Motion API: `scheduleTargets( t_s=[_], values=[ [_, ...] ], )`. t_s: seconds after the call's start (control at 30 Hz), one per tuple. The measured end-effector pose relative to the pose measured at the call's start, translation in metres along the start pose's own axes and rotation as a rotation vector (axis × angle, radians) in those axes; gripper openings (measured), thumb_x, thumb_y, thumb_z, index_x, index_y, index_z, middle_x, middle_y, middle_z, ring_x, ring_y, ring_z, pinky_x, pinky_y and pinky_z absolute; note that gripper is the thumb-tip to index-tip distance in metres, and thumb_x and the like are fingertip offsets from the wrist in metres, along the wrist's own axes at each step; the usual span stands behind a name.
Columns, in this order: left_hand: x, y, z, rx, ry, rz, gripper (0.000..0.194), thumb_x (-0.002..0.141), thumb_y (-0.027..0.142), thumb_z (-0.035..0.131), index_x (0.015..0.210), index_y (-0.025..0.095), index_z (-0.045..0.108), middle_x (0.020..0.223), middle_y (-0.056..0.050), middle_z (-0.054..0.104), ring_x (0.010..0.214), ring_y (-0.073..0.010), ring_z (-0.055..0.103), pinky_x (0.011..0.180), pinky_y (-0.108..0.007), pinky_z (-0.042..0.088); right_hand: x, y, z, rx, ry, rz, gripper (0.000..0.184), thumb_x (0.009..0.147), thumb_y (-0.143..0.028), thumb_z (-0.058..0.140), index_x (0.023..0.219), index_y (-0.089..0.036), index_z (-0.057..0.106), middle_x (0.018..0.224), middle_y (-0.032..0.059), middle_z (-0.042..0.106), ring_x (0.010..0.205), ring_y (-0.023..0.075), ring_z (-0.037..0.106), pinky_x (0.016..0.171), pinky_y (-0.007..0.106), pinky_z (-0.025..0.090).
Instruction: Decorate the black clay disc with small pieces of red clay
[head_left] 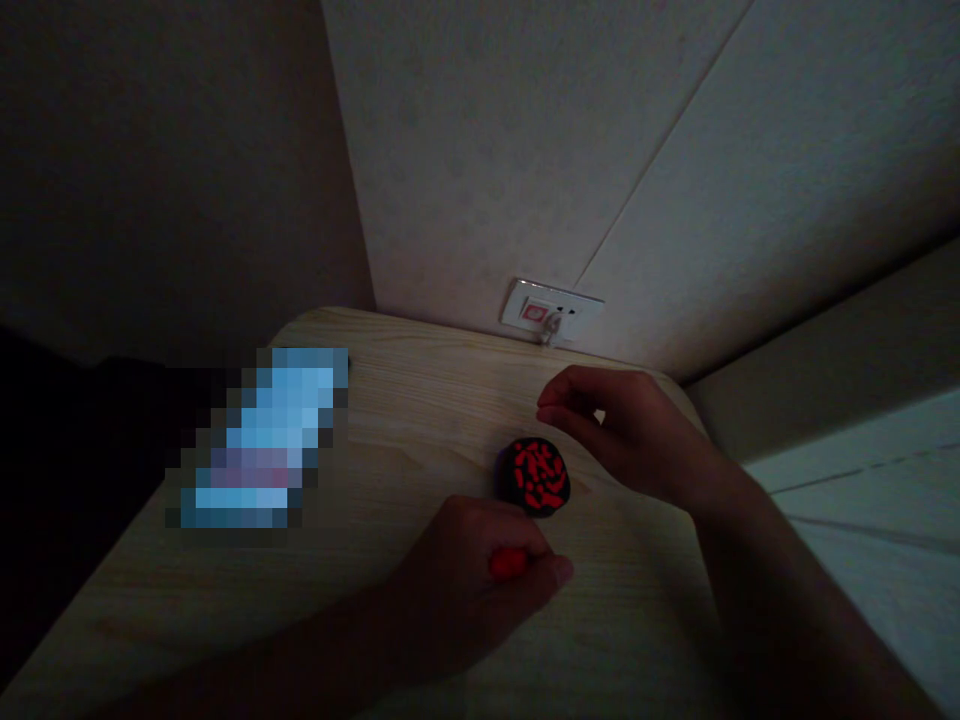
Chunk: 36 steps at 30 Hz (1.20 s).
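The room is dim. A small round black object with a red squiggly pattern [537, 476] lies on a light wooden table [405, 420]. My left hand [480, 572] is curled just in front of it, fingers closed round a small red thing [508, 563]. My right hand [626, 425] hovers just behind and to the right of the round object, with thumb and fingers pinched together; whatever they hold is too small to see.
A lit, blurred-out screen [266, 435] lies on the table's left part. A white wall socket with a red mark [549, 310] sits just behind the table's far edge. Walls meet in a corner behind. A pale floor or surface [862, 480] shows at right.
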<state>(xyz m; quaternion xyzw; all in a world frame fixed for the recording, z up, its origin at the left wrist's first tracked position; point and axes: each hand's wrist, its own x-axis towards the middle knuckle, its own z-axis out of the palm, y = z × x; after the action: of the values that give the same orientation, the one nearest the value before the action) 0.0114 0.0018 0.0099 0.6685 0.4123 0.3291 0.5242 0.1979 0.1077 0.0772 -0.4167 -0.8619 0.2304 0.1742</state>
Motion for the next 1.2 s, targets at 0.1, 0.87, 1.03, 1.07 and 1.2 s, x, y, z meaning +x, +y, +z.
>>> scheduleTargets(
  t_s=[0.1, 0.87, 1.03, 1.07, 1.2],
  values=[
    [0.001, 0.000, 0.000, 0.003, 0.004, 0.006, 0.034, 0.091, 0.028, 0.066, 0.060, 0.015, 0.062, 0.060, 0.004, 0.053, 0.060, -0.0089, 0.051, 0.061, -0.023, 0.036, -0.001, -0.001, 0.000, 0.009, -0.006, 0.005, 0.018, 0.098, -0.029, 0.062, 0.085, -0.019, 0.069, 0.075, 0.0004, 0.070, 0.063, 0.0132, 0.057, 0.060, 0.026, 0.041],
    [0.001, 0.001, 0.000, -0.011, 0.008, 0.002, 0.032, 0.090, 0.027, 0.066, 0.060, 0.016, 0.063, 0.061, 0.004, 0.056, 0.060, -0.0092, 0.052, 0.061, -0.023, 0.037, 0.000, 0.004, 0.003, -0.087, -0.088, -0.028, 0.017, 0.102, -0.025, 0.053, 0.090, -0.020, 0.066, 0.085, 0.0027, 0.072, 0.073, 0.0161, 0.062, 0.069, 0.028, 0.046],
    [0.002, 0.001, 0.000, 0.001, 0.000, -0.013, 0.031, 0.090, 0.026, 0.066, 0.061, 0.016, 0.065, 0.061, 0.004, 0.056, 0.060, -0.0095, 0.053, 0.061, -0.023, 0.036, 0.000, 0.000, 0.004, -0.073, -0.074, -0.055, 0.015, 0.098, -0.020, 0.057, 0.091, -0.021, 0.069, 0.086, 0.0029, 0.075, 0.074, 0.0164, 0.066, 0.068, 0.027, 0.048],
    [0.002, 0.001, 0.000, 0.005, 0.001, -0.012, 0.030, 0.090, 0.026, 0.067, 0.062, 0.016, 0.066, 0.061, 0.004, 0.057, 0.061, -0.0097, 0.054, 0.061, -0.023, 0.037, 0.000, -0.001, 0.004, -0.071, -0.075, -0.060, 0.014, 0.098, -0.020, 0.057, 0.091, -0.021, 0.070, 0.087, 0.0031, 0.075, 0.073, 0.0163, 0.066, 0.067, 0.027, 0.049],
    [0.000, 0.001, 0.001, 0.010, 0.005, -0.005, 0.030, 0.090, 0.027, 0.067, 0.062, 0.016, 0.066, 0.061, 0.004, 0.057, 0.061, -0.0094, 0.053, 0.061, -0.023, 0.037, 0.001, -0.004, 0.003, -0.040, -0.130, -0.084, 0.016, 0.096, -0.017, 0.058, 0.090, -0.021, 0.073, 0.089, 0.0039, 0.075, 0.074, 0.0156, 0.066, 0.065, 0.026, 0.049]
  ],
)
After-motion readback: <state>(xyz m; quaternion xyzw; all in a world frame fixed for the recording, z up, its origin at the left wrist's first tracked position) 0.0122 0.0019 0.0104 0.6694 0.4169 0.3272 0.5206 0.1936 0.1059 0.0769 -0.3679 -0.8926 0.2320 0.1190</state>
